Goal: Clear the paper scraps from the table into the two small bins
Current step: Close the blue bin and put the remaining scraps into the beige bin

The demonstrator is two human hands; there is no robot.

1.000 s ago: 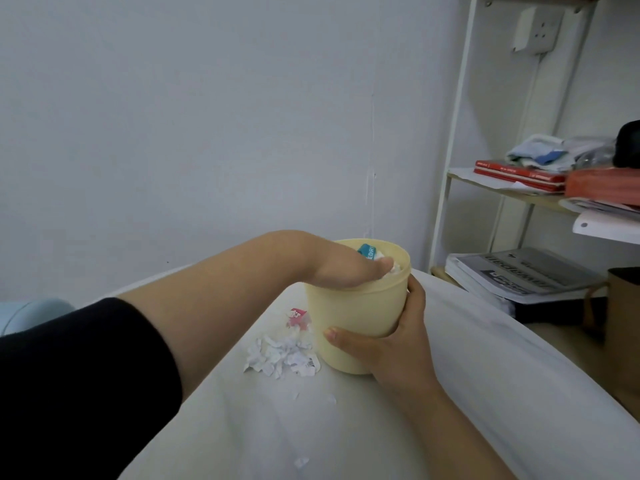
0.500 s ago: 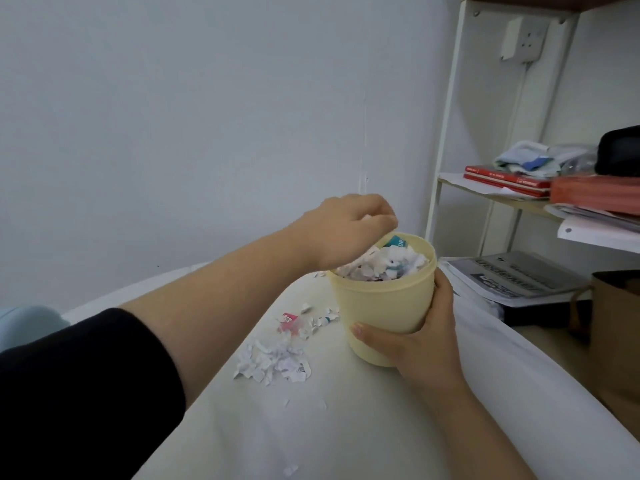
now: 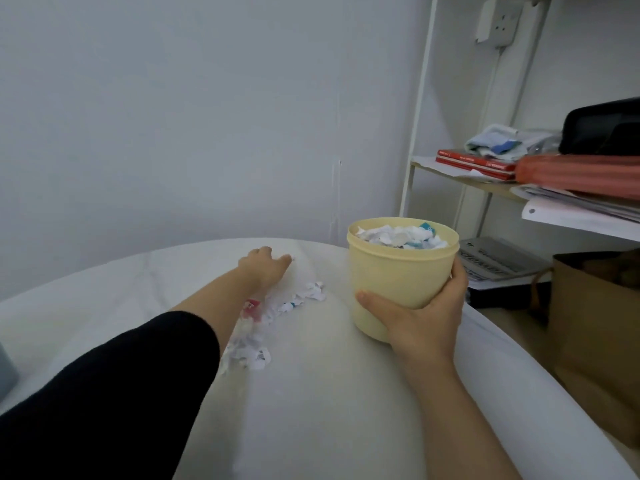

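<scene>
A pale yellow bin [image 3: 398, 275], filled to the rim with white and blue paper scraps [image 3: 400, 236], is held by my right hand [image 3: 417, 317], which wraps its lower right side and holds it slightly above the white table [image 3: 311, 393]. My left hand [image 3: 265, 266] reaches far across the table, palm down, fingertips touching the cloth beyond the scraps; whether it pinches a scrap I cannot tell. Loose scraps [image 3: 304, 294] lie just right of my left forearm, with a red piece [image 3: 251, 304] and a second heap [image 3: 247, 351] nearer me.
A white metal shelf [image 3: 464, 181] stands to the right with red books [image 3: 472, 162], papers and cloth. A brown paper bag [image 3: 595, 327] sits on the floor by the table's right edge. A grey-blue object [image 3: 7, 372] shows at the far left edge.
My left hand left the bin's top and stretched out to the far part of the table. The bin moved right and up in my right hand.
</scene>
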